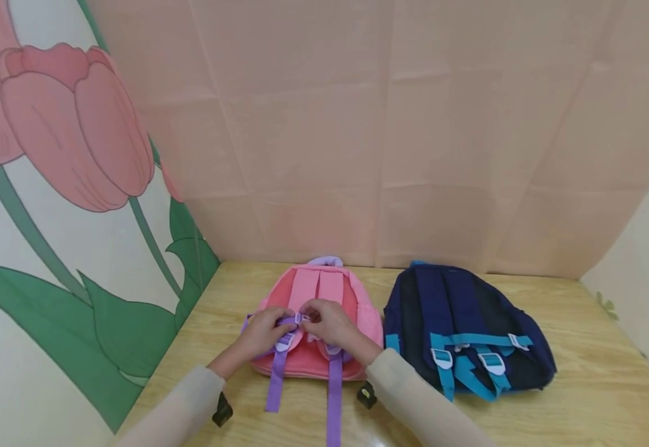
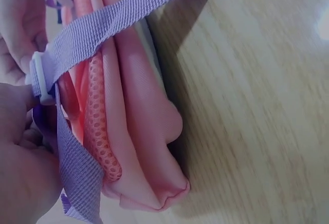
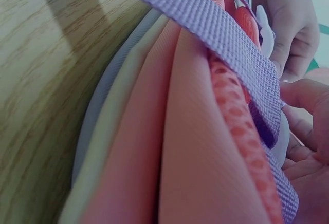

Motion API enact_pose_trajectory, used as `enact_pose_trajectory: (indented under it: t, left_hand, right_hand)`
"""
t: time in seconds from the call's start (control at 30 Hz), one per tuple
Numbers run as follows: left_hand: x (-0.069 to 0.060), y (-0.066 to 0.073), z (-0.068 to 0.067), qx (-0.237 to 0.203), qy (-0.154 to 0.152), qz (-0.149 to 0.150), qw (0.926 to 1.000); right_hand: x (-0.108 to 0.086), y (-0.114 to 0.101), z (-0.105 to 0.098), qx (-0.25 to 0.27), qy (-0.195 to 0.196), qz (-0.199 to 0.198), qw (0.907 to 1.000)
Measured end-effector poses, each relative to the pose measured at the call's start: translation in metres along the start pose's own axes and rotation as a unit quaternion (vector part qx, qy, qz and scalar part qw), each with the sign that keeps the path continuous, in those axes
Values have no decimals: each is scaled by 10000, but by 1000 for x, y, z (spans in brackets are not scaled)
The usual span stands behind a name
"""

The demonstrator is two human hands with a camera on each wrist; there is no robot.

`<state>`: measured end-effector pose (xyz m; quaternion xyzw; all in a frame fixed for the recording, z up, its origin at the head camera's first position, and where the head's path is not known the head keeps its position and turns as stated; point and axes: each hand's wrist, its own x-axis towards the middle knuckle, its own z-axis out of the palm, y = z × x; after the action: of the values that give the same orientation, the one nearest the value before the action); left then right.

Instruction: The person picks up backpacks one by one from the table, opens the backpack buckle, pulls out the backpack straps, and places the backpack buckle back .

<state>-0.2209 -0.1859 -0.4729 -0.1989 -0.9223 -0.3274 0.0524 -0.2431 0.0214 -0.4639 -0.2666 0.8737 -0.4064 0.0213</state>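
Observation:
A pink backpack (image 1: 358,310) lies on the table with its shoulder straps facing up. Across its middle runs a purple chest strap (image 1: 285,321) with a small white buckle (image 1: 299,318). My left hand (image 1: 267,332) pinches the strap just left of the buckle. From the other side, the fingers of my right hand (image 1: 330,321) pinch the strap's right end. In the left wrist view a pale slider (image 2: 42,77) sits on purple webbing (image 2: 97,34), close to the left thumb. Both sets of fingertips nearly meet, and they partly hide the fastening.
Right of the pink bag lies a navy backpack (image 1: 464,304) with teal straps. Two loose purple strap ends (image 1: 333,397) hang toward the front of the wooden table (image 1: 598,372). Behind stands a pinkish draped backdrop (image 1: 313,136), with a tulip-painted wall (image 1: 67,124) on the left.

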Motion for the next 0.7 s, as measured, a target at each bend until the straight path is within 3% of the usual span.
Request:
enact_pose_trajectory:
  t: [0.27,0.7]
  left_hand:
    - [-1,0,4,-314,293,-105,9990]
    - [0,-2,4,-350,132,-140,9992]
  right_hand:
    - [2,-1,-1,-19,-9,-104,9999]
    - [1,2,0,-40,60,-49,10000]
